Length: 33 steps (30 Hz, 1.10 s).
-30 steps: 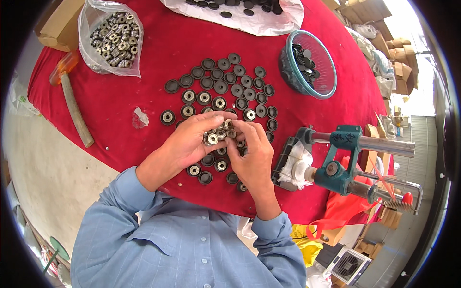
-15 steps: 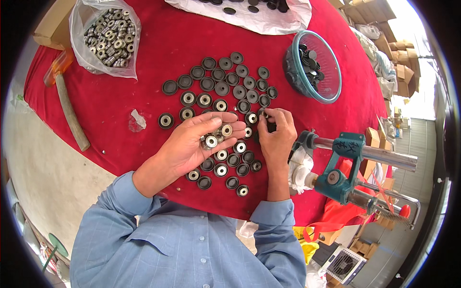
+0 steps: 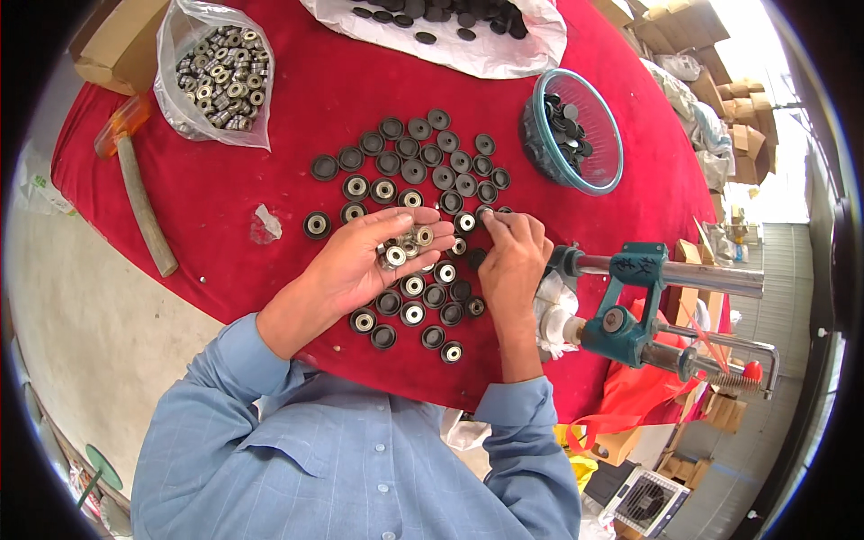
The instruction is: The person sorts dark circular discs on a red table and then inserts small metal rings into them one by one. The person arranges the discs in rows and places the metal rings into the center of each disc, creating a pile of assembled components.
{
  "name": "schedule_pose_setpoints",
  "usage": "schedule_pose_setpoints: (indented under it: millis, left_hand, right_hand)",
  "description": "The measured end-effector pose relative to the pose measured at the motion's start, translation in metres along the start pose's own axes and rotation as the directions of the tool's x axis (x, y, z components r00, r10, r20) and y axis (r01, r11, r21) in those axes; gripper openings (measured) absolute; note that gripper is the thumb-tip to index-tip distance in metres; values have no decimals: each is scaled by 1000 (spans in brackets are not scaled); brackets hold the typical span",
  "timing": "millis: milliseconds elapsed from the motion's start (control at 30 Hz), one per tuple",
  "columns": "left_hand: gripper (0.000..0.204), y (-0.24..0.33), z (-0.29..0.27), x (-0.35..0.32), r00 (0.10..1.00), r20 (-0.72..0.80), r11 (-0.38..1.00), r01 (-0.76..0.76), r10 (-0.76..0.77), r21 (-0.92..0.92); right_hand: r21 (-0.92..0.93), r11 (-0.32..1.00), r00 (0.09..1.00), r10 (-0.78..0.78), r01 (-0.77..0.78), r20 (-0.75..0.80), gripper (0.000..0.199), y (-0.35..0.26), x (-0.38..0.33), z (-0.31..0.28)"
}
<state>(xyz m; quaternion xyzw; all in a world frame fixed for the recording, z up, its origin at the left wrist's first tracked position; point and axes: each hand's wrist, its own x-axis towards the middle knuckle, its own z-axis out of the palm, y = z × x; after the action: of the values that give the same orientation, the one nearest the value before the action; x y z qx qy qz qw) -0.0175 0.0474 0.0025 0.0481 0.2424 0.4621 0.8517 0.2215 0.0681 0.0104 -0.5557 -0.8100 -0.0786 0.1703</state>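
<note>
My left hand [image 3: 355,256] is palm up, cupping several small metal ball bearings [image 3: 395,256] on its palm and fingers. It hangs over rows of round black caps [image 3: 388,163] laid out on the red cloth. Some of the nearer caps, such as this filled cap [image 3: 317,224], have a bearing seated in the middle; the farther ones are hollow. To the right, my right hand [image 3: 515,261] reaches down with bent fingers, its fingertips on a black cap at the right edge of the group. What lies under those fingertips is mostly hidden.
A clear bag of bearings [image 3: 256,121] stands far left, beside a wooden-handled hammer [image 3: 144,202]. More black discs lie on a white sack [image 3: 504,61] at the back and in a clear teal-rimmed bowl [image 3: 621,148]. A green hand press [image 3: 621,315] stands right of my right hand.
The whole view has shifted slightly. My right hand's fingers have reached out a little flatter over the cap at the group's right edge. The left hand still holds the bearings.
</note>
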Motion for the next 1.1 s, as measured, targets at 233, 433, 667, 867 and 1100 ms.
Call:
schedule_pose_setpoints:
  millis: [233, 433, 667, 867, 1100]
  left_hand:
    - [42, -2, -4, 1, 1000, 2, 1000, 10, -10, -24]
    - [37, -6, -6, 0, 999, -18, 999, 44, -44, 27]
    - [41, -8, -10, 0, 1000, 0, 999, 20, -20, -34]
    - [44, -1, 5, -5, 998, -50, 996, 41, -45, -80]
    - [47, 2, 4, -6, 998, -20, 998, 62, -62, -1]
  right_hand:
    - [610, 773, 984, 112, -176, 141, 35, -52, 9, -35]
    - [443, 880, 985, -166, 170, -48, 33, -57, 4, -19]
    - [355, 906, 971, -239, 230, -17, 32, -58, 19, -22]
    - [457, 889, 995, 60, -15, -83, 26, -25, 37, -4]
    - [309, 949, 995, 86, -66, -51, 21, -2, 54, 28]
